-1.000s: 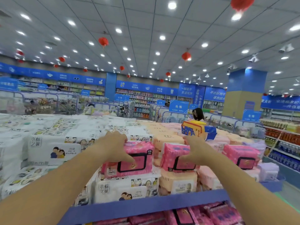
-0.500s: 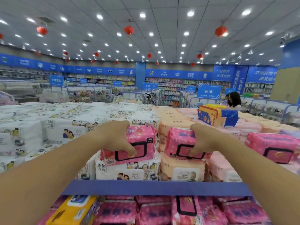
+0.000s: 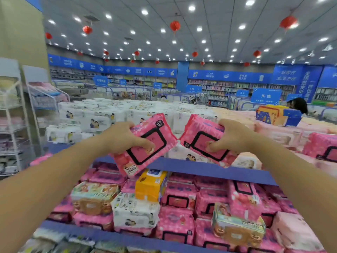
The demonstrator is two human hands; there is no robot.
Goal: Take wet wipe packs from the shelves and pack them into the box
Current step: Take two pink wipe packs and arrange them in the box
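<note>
Lifted off the stack since a moment ago, the left pack sits gripped in the left hand and the right pack in the right hand above the blue shelf edge — tilted, corners almost meeting — so hold firm while turning to the unseen box.

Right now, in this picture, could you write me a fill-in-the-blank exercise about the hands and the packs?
1. The left hand and the right hand hold the left pack and the right pack, both ___.
2. The price sticker is on the ___ pack.
3. The orange pack lies ___ the upper blue shelf edge.
Missing words: pink; left; below.
</note>
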